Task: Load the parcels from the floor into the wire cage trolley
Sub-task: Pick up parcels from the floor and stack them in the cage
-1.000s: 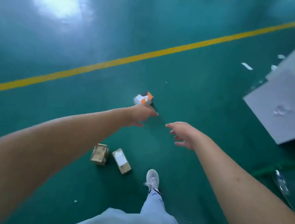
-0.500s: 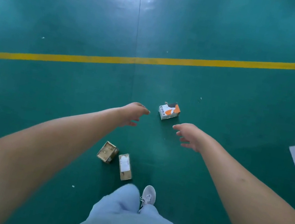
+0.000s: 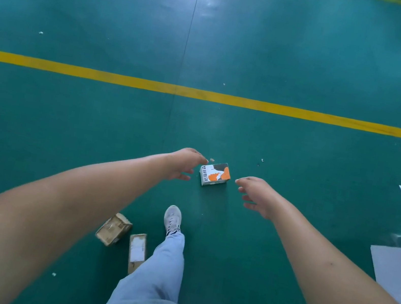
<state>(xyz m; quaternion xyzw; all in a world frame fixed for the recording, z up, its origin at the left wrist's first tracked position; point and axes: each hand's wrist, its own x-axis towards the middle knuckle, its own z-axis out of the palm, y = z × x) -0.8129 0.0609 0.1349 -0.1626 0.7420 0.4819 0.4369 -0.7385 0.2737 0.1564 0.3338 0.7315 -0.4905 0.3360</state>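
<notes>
Orange-white parcel (image 3: 214,174) on floor between left hand (image 3: 183,162), right hand (image 3: 257,194); fingers loosely spread, holding nothing.

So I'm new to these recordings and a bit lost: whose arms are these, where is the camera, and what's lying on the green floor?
The camera sits on a person's head and looks forward and down, so the two bare arms stretching away from you are that person's own. There is only this one view. The left hand and right hand are both open and hold nothing; they reach toward a small white, orange and black printed box lying on the green floor, one hand on each side of it. Nearer the person's feet lie two brown cardboard parcels: a squarish one and a longer one with a white label. Below you see a leg in pale trousers and a white shoe. A yellow line crosses the floor. The wire cage trolley is not in view.
</notes>
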